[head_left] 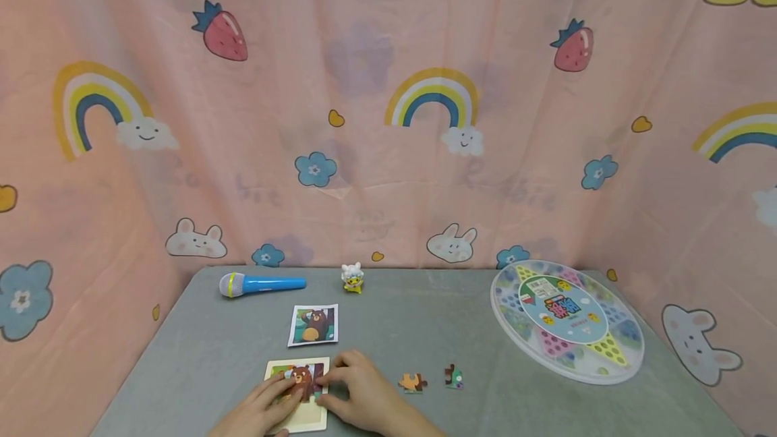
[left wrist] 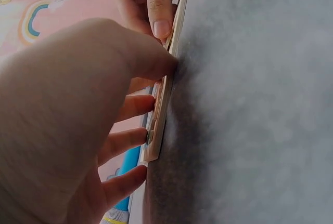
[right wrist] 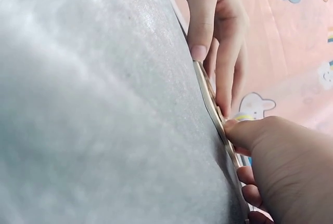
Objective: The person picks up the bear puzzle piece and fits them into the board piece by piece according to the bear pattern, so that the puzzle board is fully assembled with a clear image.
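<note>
A wooden puzzle board (head_left: 311, 419) with a cream frame lies at the front of the table, partly filled with a brown bear picture (head_left: 301, 375). My left hand (head_left: 257, 408) rests on its left side, fingers extended over the picture; the left wrist view shows the thumb at the near edge. At the right side, my right hand (head_left: 364, 390) pinches a puzzle piece (head_left: 317, 388) between thumb and index finger, low against the board; the fingers hide much of it. Right of this hand lie two loose pieces, an orange-brown one (head_left: 413, 383) and a green one (head_left: 454, 377).
Behind the board lies a bear picture card (head_left: 313, 325). Farther back are a blue toy microphone (head_left: 267, 284) and a small white-and-yellow figurine (head_left: 352, 278). A round Chinese checkers board (head_left: 567, 321) lies at the right. A pink patterned curtain (head_left: 364, 221) encloses the grey table (head_left: 200, 356).
</note>
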{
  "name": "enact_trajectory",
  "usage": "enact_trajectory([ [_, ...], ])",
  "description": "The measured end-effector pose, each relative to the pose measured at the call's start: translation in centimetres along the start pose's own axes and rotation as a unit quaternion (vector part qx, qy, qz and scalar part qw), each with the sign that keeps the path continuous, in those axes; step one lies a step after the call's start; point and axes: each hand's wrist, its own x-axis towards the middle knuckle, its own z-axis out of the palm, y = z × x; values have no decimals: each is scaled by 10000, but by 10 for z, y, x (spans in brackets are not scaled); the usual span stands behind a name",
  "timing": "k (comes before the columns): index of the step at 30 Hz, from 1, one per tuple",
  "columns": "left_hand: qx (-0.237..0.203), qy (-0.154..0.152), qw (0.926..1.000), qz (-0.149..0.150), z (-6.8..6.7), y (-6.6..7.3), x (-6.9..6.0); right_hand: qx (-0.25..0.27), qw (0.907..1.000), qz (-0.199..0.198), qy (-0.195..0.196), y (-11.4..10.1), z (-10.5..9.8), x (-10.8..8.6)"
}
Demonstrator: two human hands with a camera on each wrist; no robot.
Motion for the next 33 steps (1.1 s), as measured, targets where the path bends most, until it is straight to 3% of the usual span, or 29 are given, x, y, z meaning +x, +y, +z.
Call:
enact_trajectory([
  [3, -255, -412, 9984, -290, -2, 0, 1, 39, 10000, 72, 8, -1, 0, 1],
  [5, -245, -512, 9977, -367, -2, 0, 1, 124, 9998, 173, -19, -2, 0, 1],
  [13, 352, 59, 9994, 13, 1, 2, -1, 409, 9980, 458, -143, -3, 1, 3],
  [20, 267, -81, 9994, -203, 0, 4, 1, 446, 9971, 590, -154, -3, 2, 3],
  [27, 616, 303, 9976, 126, 2, 1, -1, 451, 9972, 593, -82, -4, 4, 3],
  [29, 535, 260, 9982, 87, 1, 1, -1, 444, 9973, 591, -49, -3, 4, 3],
  [33, 113, -154, 9994, -276, -1, 1, 2, 433, 9971, 624, -23, -4, 3, 2],
])
